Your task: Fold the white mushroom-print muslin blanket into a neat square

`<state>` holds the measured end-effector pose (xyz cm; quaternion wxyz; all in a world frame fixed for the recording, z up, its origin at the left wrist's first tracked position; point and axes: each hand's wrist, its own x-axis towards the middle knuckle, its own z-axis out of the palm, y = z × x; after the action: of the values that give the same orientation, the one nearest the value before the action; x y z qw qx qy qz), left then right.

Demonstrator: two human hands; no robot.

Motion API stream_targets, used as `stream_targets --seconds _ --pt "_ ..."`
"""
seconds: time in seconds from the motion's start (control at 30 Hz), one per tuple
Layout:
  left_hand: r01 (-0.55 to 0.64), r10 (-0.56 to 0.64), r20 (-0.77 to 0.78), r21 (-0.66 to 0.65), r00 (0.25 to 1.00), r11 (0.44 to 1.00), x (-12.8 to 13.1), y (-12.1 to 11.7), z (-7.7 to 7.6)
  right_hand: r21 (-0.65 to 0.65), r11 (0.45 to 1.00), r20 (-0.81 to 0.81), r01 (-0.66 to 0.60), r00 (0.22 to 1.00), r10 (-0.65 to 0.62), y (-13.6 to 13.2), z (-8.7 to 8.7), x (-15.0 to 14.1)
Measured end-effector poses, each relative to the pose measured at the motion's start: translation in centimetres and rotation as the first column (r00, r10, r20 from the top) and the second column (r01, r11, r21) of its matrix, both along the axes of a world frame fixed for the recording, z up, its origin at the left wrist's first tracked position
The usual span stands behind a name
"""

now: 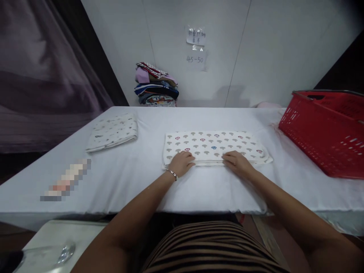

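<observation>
A folded white cloth with a mushroom print (213, 146) lies in the middle of the white table (199, 189). My left hand (182, 163) rests on its near left edge, fingers curled down onto the fabric. My right hand (236, 162) lies on the near edge a little to the right, fingers likewise pressed onto the cloth. A thin bracelet is on my left wrist. Whether the fingers pinch the edge or only press on it does not show clearly.
A second folded patterned cloth (113, 131) lies at the left of the table. A stack of folded clothes (156, 85) stands against the back wall. A red plastic basket (327, 127) sits at the right. Paper notes (195, 47) hang on the wall.
</observation>
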<state>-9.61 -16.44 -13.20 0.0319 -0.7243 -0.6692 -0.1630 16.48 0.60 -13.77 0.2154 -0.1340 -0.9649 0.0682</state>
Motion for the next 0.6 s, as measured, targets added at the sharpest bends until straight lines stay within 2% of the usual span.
stream_targets --seconds 0.17,0.27,0.47,0.6 --pt "-0.016 0.020 -0.092 0.041 0.996 0.999 0.3 0.0 -0.4 0.143 0.989 0.100 0.022 0.994 -0.037 -0.5 -0.7 -1.5" --pt "-0.039 0.046 -0.143 0.055 0.989 0.998 0.7 0.0 -0.6 0.193 0.980 0.089 0.050 0.994 -0.068 -1.0 -1.1 -1.8" --pt "-0.068 0.075 -0.207 0.041 0.975 0.997 1.3 -0.2 -0.5 0.202 0.976 0.050 0.075 0.995 -0.087 -1.6 -1.6 -1.6" --pt "-0.081 0.079 -0.175 -0.002 0.981 0.997 1.6 -0.4 -0.2 0.167 0.983 0.051 0.073 0.995 -0.083 -1.8 -1.7 -1.5"
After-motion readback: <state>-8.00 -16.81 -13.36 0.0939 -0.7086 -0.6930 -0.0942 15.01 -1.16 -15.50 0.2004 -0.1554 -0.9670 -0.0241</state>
